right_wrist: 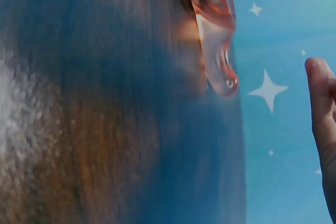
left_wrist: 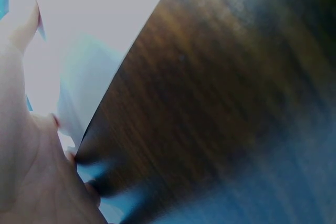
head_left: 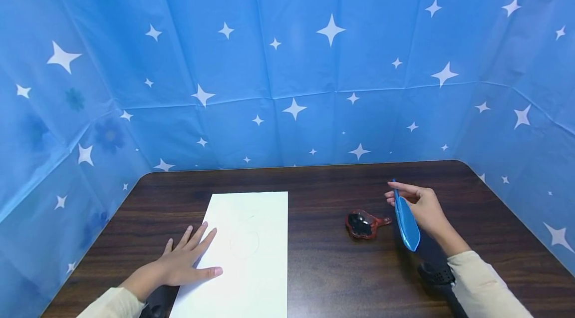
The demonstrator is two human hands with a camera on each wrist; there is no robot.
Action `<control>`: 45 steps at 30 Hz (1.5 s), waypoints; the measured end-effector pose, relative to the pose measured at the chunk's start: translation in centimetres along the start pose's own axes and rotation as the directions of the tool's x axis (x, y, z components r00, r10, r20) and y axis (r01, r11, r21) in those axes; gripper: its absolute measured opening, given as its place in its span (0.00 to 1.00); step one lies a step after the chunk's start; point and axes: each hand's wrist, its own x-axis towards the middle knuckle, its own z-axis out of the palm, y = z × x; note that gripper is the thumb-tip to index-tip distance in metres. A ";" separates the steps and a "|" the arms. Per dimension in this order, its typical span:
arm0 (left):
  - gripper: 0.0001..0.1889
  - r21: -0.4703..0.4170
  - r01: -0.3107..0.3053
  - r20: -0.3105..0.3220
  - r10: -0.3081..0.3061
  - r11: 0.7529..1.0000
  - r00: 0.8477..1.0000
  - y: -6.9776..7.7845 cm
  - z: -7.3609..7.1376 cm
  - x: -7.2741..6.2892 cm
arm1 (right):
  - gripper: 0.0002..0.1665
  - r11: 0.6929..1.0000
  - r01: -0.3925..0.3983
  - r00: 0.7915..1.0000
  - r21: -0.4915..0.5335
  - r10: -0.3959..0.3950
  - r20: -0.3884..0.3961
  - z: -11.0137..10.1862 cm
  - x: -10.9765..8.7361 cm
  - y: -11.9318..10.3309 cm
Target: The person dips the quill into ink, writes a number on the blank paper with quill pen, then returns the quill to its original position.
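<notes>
My left hand (head_left: 181, 262) lies with fingers spread across the left edge of a white sheet of paper (head_left: 265, 278), which bears a faint round pencil-like outline. In the left wrist view, the palm and thumb of the left hand (left_wrist: 37, 166) show beside the paper (left_wrist: 100, 3). Over the right side of the table, my right hand (head_left: 424, 208) pinches a long, glossy blue leaf-shaped object (head_left: 407, 223) with a thin upper end; its kind is unclear. Just left of it sits a small translucent red dish (head_left: 369, 230) with a dark middle and a short handle.
The dark wood-grain table (head_left: 332, 278) has rounded far corners. A blue curtain (head_left: 296, 68) with white stars stands behind it and along both sides. Black straps (head_left: 435, 274) circle the wrists below the pale sleeves.
</notes>
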 end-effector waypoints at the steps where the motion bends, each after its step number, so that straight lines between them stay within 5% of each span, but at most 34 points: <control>1: 0.50 0.002 0.001 -0.001 -0.001 1.000 1.000 0.0 0.0 0.0 | 0.20 1.000 0.000 1.000 0.021 0.000 0.002 -0.1 0.0 0.2; 12: 0.52 0.006 0.007 0.019 -0.007 1.000 1.000 -0.5 0.1 0.4 | 0.20 0.970 -0.099 0.993 0.221 0.083 0.081 -1.0 -0.1 1.1; 18: 0.52 -0.010 -0.006 0.012 0.006 1.000 1.000 -0.4 -0.2 0.2 | 0.18 0.932 -0.209 0.972 0.297 0.165 0.167 -1.6 0.0 1.0; 25: 0.51 -0.007 -0.003 0.005 0.003 1.000 1.000 -0.3 -0.1 0.1 | 0.37 0.934 -0.295 0.937 0.201 0.243 0.250 -2.6 0.3 0.7; 33: 0.51 -0.009 0.002 0.000 -0.002 1.000 1.000 -0.2 0.0 0.1 | 0.30 0.937 -0.322 0.897 0.138 0.254 0.363 -2.8 0.5 0.6; 38: 0.50 -0.006 -0.006 -0.004 0.006 1.000 1.000 -0.2 0.0 0.0 | 0.28 0.946 -0.324 0.869 -0.012 0.302 0.393 -2.4 0.7 0.6; 45: 0.50 -0.021 -0.015 -0.001 0.015 1.000 1.000 -0.1 -0.1 0.0 | 0.21 0.915 -0.365 0.808 -0.170 0.402 0.430 -1.9 0.8 0.8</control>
